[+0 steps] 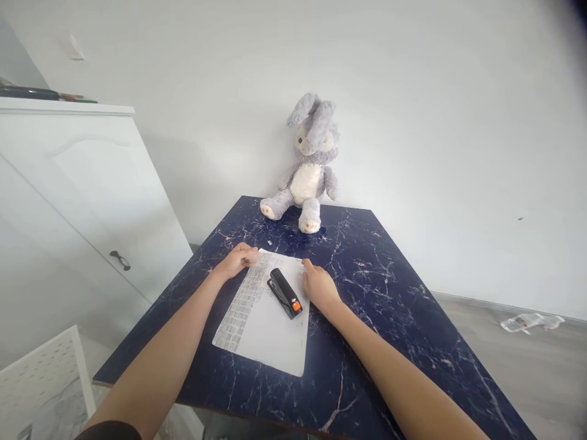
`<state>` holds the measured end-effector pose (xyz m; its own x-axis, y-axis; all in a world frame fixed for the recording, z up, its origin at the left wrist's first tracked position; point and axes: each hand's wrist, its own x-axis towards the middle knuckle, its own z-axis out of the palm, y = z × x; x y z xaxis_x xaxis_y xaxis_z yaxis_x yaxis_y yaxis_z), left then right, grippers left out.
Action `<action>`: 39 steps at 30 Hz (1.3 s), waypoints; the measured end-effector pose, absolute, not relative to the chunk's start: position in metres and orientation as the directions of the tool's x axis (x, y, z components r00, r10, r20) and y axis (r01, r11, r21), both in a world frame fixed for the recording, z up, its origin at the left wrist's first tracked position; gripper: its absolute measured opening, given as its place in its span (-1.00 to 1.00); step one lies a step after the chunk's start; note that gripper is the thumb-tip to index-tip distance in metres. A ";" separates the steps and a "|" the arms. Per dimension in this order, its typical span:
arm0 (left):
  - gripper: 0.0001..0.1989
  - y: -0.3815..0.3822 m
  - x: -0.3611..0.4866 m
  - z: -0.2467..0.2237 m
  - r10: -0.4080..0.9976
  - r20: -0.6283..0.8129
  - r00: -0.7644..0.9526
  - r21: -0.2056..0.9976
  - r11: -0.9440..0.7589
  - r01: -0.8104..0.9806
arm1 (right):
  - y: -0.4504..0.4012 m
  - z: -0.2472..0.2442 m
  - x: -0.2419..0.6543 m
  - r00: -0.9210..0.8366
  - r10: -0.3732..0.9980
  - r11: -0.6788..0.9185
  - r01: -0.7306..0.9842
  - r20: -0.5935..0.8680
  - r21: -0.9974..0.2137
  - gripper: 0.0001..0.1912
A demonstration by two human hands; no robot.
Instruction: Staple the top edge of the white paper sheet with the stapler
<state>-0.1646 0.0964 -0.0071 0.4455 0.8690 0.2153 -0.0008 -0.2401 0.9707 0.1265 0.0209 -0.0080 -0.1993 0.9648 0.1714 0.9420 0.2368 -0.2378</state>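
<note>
Printed paper sheets [266, 333] lie on the dark blue marbled table in front of me, with printed text down their left side. On top of them rests a black stapler [285, 293] with an orange patch at its near end. My left hand [239, 259] is closed on the far left corner of the paper. At the far right edge, my right hand [318, 284] grips the paper, its thumb on top and the other fingers curled out of sight. Neither hand touches the stapler.
A grey plush rabbit [306, 177] sits at the table's [380, 293] far edge against the wall. Just beyond the paper lies a small pale scrap [269, 242]. A white cabinet [68, 183] stands on the left, and a clear plastic package [532, 322] is on the floor at right.
</note>
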 end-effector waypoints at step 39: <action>-0.29 0.066 -0.105 -0.003 0.623 0.060 0.780 0.997 0.005 -0.081 | 0.041 0.016 0.208 -0.290 0.892 0.444 0.700 0.346 -0.559 -0.73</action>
